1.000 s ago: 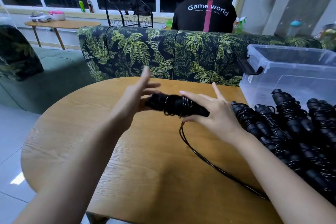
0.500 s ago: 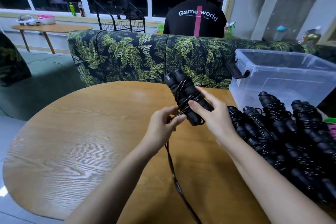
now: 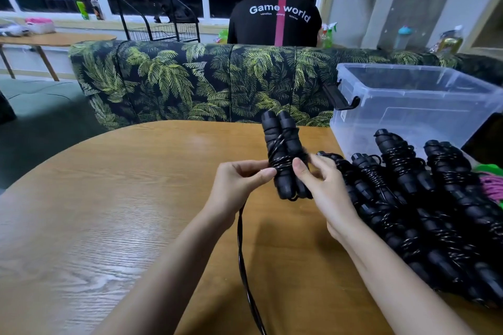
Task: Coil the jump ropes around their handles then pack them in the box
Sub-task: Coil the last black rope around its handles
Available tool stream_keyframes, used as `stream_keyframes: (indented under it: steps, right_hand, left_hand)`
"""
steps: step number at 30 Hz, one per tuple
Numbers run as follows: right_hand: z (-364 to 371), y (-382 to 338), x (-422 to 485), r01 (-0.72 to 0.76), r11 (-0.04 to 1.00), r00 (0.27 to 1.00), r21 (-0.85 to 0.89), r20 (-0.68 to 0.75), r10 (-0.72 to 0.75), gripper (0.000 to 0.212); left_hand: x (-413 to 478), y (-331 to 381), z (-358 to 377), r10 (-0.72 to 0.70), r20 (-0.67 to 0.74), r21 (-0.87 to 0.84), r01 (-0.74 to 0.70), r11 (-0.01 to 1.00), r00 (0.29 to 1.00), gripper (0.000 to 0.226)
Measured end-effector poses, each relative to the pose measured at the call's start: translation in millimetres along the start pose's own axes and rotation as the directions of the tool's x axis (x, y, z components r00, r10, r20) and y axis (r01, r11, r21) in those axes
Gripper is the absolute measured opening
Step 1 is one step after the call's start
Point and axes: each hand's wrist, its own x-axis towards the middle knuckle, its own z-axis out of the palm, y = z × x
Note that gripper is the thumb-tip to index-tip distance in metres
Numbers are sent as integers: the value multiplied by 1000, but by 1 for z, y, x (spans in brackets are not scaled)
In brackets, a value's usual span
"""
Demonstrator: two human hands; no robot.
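Observation:
A black jump rope's two handles (image 3: 283,149) stand nearly upright over the wooden table (image 3: 114,198), side by side, with several turns of cord around their middle. My right hand (image 3: 324,187) grips the handles from the right. My left hand (image 3: 239,182) pinches the cord against them on the left. The loose cord (image 3: 242,258) hangs from my left hand and runs toward me across the table. A clear plastic box (image 3: 413,106) stands at the back right.
A pile of several coiled black jump ropes (image 3: 424,207) covers the table's right side, in front of the box. Something green and pink (image 3: 490,179) lies at the right edge. A leaf-print sofa (image 3: 190,81) backs the table; a person (image 3: 275,16) stands beyond it.
The handles went from lying flat to nearly upright between my hands. My left hand, open a second ago, now pinches the cord against the handles. The loose cord has swung from right to centre.

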Motion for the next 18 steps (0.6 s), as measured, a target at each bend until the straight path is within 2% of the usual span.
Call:
stream_keyframes:
  steps: [2, 5, 7, 9, 11, 14, 18]
  right_hand:
    - [-2, 9, 2, 48, 998, 999, -33, 5, -48, 57]
    - [-4, 22, 3, 133, 986, 988, -96, 94, -124, 63]
    - [-3, 27, 1, 125, 984, 981, -127, 165, -103, 63]
    - [-2, 35, -3, 99, 983, 971, -156, 233, -61, 76]
    - [0, 42, -6, 118, 958, 961, -262, 273, -43, 90]
    - [3, 47, -5, 199, 875, 957, -442, 280, -76, 98]
    - [1, 48, -4, 286, 677, 950, -678, 290, -112, 96]
  left_hand:
    - [5, -7, 2, -4, -21, 37, 4, 999, 1000, 20]
    - [11, -18, 5, -6, -17, 63, 7, 998, 1000, 34]
    - [13, -27, 6, -6, -11, 109, 7, 994, 1000, 40]
    - [14, -37, 8, -13, -18, 167, 16, 986, 1000, 42]
    - [12, -45, 10, -38, -13, 195, 40, 980, 999, 43]
    - [11, -47, 14, -56, 5, 212, 54, 976, 998, 39]
    - [10, -49, 13, -60, 71, 268, 39, 963, 996, 37]
